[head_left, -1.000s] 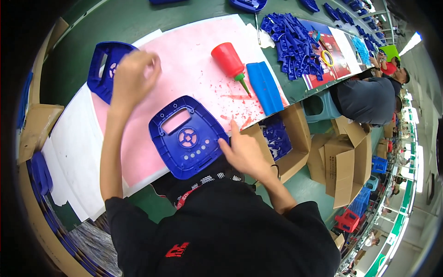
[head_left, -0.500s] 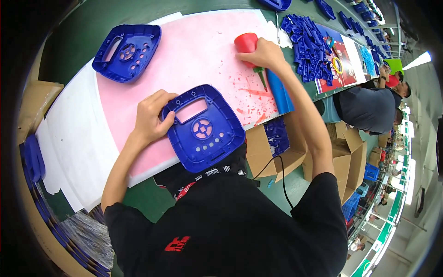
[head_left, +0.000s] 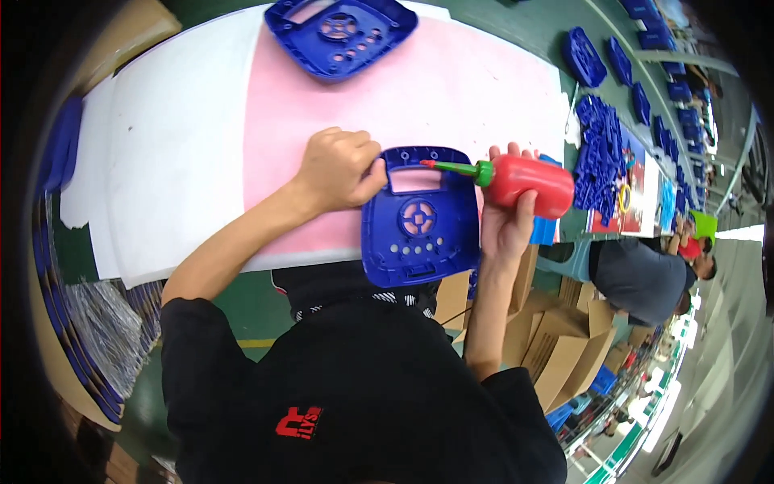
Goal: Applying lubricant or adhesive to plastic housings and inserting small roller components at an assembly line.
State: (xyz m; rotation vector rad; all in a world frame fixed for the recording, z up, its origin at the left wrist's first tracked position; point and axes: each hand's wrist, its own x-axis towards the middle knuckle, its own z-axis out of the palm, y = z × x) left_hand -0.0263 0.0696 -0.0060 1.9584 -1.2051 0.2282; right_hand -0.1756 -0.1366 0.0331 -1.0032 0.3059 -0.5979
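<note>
My left hand [head_left: 340,171] grips the upper left edge of a blue plastic housing panel [head_left: 458,222], with the thumb on its rim. The panel has a rectangular window, a round cross-shaped cutout and a row of small holes. In my right hand [head_left: 509,222] lies a red squeeze bottle [head_left: 542,187] with a green cap and long nozzle, tilted sideways. Fingers and thumb close round the bottle. Its red-tipped nozzle [head_left: 447,167] points left over the panel's window, near the top edge; whether it touches cannot be told. A second blue panel [head_left: 322,60] lies at the far side.
Pink and white sheets [head_left: 181,153] cover the table. A pile of small blue parts [head_left: 598,161] lies to the right, beside a yellow ring [head_left: 624,198]. Cardboard boxes [head_left: 556,355] stand below at right, near another person [head_left: 641,278]. Wrapped stock [head_left: 105,339] sits at lower left.
My right hand has brought the red bottle from the far right of the sheet to the panel, turning its nozzle leftward. The view has shifted, and my left hand still grips the panel.
</note>
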